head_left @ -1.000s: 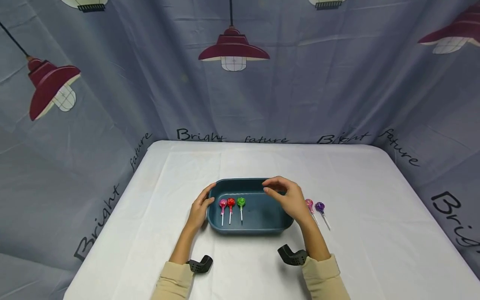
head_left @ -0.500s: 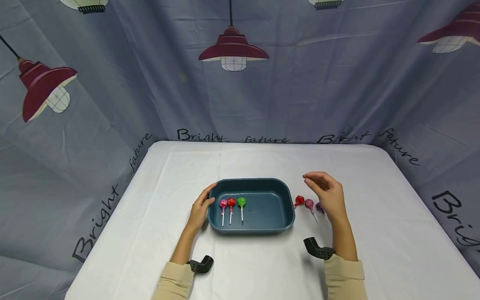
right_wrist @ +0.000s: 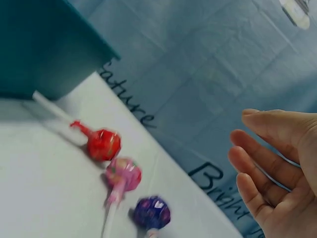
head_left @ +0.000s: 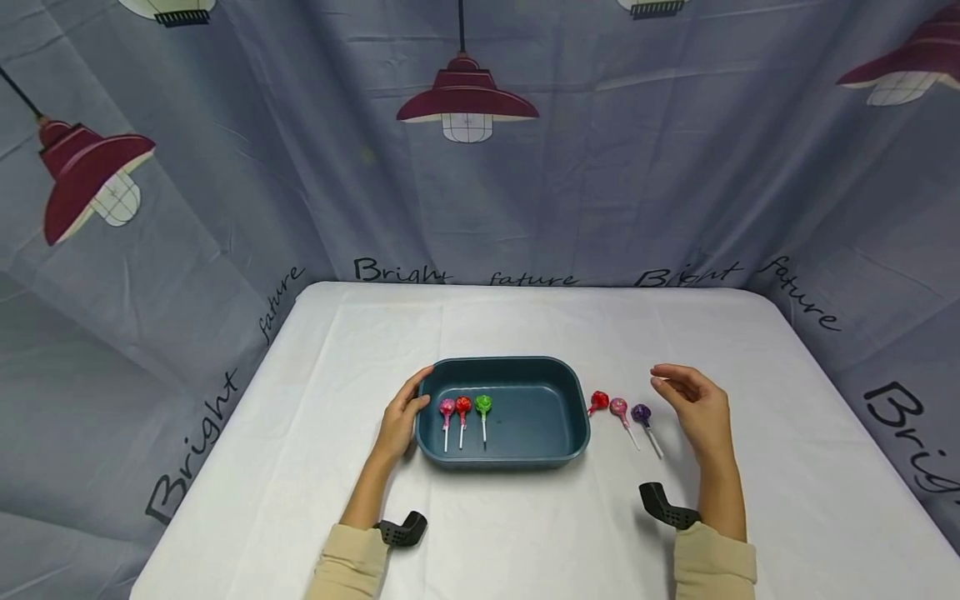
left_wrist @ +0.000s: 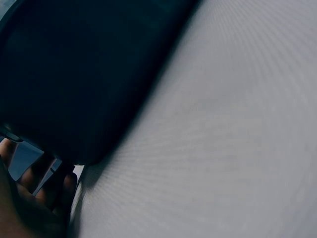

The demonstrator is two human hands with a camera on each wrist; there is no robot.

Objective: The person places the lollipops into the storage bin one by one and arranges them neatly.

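A dark teal rectangular tray [head_left: 502,462] sits on the white table. My left hand [head_left: 397,421] holds its left end, with the thumb at the rim and the fingers along the outer wall. Inside, toward the left, lie a pink lollipop [head_left: 447,407], a red lollipop [head_left: 462,405] and a green lollipop [head_left: 483,404], sticks toward me. Right of the tray are another red lollipop [right_wrist: 104,144], another pink lollipop [right_wrist: 124,174] and a purple lollipop [right_wrist: 152,212]. My right hand [head_left: 697,412] hovers just right of the purple one, fingers loosely bent and holding nothing.
White cloth covers the table [head_left: 525,533]. A grey-blue curtain [head_left: 570,183] printed with red lamps and lettering hangs behind and along the sides. Black wrist mounts [head_left: 403,529] are on both arms.
My right hand has moved from over the tray's right end rightward past the loose lollipops, uncovering the red one and then the purple one. The left hand and tray have stayed put.
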